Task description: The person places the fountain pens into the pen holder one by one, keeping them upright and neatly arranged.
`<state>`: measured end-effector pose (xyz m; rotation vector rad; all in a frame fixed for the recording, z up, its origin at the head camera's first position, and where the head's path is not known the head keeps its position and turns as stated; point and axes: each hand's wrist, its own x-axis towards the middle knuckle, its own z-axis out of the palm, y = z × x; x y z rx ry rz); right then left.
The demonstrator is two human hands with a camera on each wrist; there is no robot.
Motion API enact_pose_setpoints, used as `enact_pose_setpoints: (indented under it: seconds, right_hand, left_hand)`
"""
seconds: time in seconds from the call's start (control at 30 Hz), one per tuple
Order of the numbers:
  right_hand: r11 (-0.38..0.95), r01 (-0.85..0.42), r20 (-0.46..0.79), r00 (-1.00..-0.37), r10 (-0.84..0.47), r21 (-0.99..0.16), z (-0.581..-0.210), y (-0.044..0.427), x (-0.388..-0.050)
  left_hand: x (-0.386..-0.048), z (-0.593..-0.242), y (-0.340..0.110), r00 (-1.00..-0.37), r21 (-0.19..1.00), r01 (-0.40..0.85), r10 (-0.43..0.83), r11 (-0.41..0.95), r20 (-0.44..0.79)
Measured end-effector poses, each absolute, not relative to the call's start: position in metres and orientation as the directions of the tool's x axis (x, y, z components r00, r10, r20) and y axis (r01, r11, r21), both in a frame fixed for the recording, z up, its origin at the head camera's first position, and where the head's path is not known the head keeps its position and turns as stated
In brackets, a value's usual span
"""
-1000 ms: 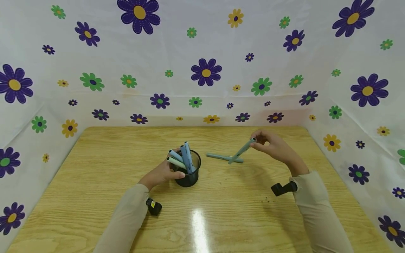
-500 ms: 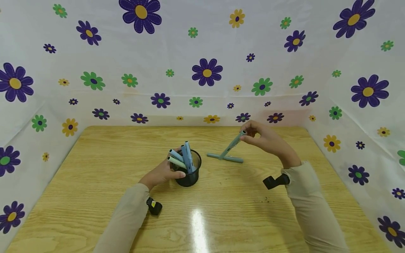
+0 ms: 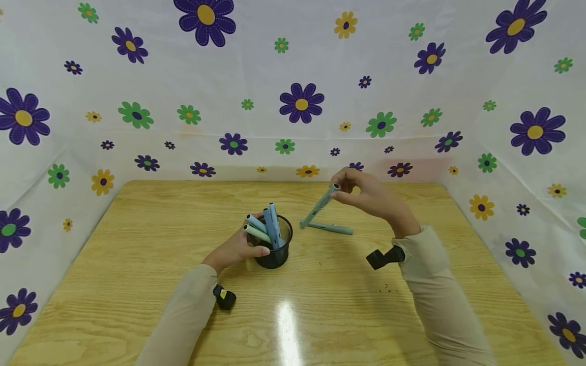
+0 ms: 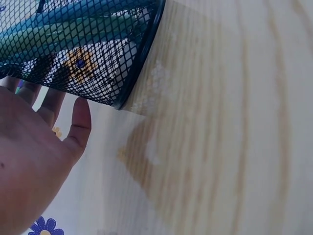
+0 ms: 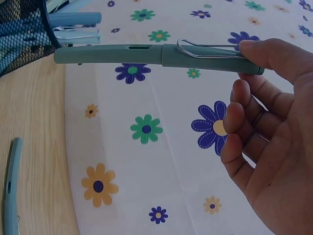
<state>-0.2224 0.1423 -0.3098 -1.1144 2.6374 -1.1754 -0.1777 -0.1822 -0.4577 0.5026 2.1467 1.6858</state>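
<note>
My left hand (image 3: 235,250) holds the left side of a black mesh pen cup (image 3: 277,260), its thumb on the near wall. Several pens stand leaning in the cup, blue ones (image 3: 276,227) and a pale green one (image 3: 256,233). Between thumb and fingers, my right hand (image 3: 373,197) pinches a grey-green fountain pen (image 5: 112,55) by its cap end, near the metal clip. That pen slants down to the left in the head view, right of the cup. Below it a second grey-green pen (image 3: 334,229) lies on the table.
The wooden table (image 3: 151,234) ends at a white flowered cloth (image 3: 256,76) behind and at the sides. Small dark specks (image 3: 385,288) lie on the wood at right. A black camera (image 3: 384,257) is strapped to each wrist.
My right hand has moved left and slightly away from me, carrying the pinched pen closer to the cup. The left hand and the cup have stayed in place.
</note>
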Motion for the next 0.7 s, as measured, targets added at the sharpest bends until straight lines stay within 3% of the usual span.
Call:
enact_pose_setpoints:
  seconds: [0.7]
  right_hand:
    - [0.38,-0.625,0.221,-0.672,-0.707,-0.682,-0.303,0.103,-0.219]
  left_hand:
    - [-0.176,-0.459,-0.181,-0.886,0.979,0.055,0.463,0.194,-0.042]
